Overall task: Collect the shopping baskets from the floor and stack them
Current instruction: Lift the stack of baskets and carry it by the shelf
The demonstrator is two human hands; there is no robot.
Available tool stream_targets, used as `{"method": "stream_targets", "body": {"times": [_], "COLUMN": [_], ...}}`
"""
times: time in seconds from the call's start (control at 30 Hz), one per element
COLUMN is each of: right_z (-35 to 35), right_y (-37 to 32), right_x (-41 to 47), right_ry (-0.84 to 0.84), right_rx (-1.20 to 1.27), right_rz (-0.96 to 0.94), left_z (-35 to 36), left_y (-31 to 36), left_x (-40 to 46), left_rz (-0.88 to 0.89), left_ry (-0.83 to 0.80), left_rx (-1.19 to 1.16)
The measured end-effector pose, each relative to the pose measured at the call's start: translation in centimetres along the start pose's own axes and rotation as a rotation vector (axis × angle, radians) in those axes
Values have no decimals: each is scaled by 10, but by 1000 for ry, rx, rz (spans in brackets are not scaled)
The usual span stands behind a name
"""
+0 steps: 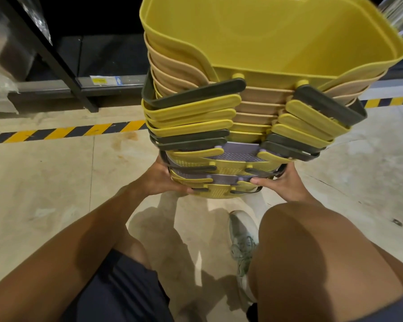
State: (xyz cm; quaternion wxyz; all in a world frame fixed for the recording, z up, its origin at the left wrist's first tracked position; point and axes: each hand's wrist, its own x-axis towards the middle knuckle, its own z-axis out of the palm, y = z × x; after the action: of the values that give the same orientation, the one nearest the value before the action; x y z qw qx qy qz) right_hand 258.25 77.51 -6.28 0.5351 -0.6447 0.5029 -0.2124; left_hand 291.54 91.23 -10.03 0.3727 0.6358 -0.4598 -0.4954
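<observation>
The left hand (159, 180) and right hand (282, 182) grip opposite sides near the bottom of a tall stack of nested yellow, tan and purple plastic shopping baskets (254, 108)

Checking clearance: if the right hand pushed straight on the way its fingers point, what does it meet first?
The right hand already grips the basket stack near its base; fingers point inward, so it likely meets the lowest baskets' wall.

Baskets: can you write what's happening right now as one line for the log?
step: holding basket stack | left hand: grips bottom left | right hand: grips bottom right | top basket: yellow, empty | floor: striped tape
</observation>
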Motion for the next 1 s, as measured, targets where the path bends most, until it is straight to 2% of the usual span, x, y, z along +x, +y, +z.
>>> {"method": "stream_targets", "body": {"times": [0.13, 0.23, 0.43, 0.63, 0.83, 1.0], "right_z": [-1, -3, -2, -5, -19, -19], "right_y": [-3, -7, -22, -37, -91, -155], "right_x": [3, 9, 14, 16, 31, 43], "right_ry": [-29, -37, -7, -2, -3, -33], "right_rx": [26, 73, 113, 119, 52, 25], "right_rz": [4, -10, -23, -43, -127, -173], "left_z": [5, 6, -3, -15, -26, -69], "left_y": [-8, -2, 10, 25, 53, 103], "left_x": [3, 7, 14, 18, 14, 8], "left_rz": [10, -47, -94, -23, 53, 92], "left_ry": [57, 139, 188, 200, 290, 358], "left_rx": [-77, -126, -82, -22, -30, 13]}}
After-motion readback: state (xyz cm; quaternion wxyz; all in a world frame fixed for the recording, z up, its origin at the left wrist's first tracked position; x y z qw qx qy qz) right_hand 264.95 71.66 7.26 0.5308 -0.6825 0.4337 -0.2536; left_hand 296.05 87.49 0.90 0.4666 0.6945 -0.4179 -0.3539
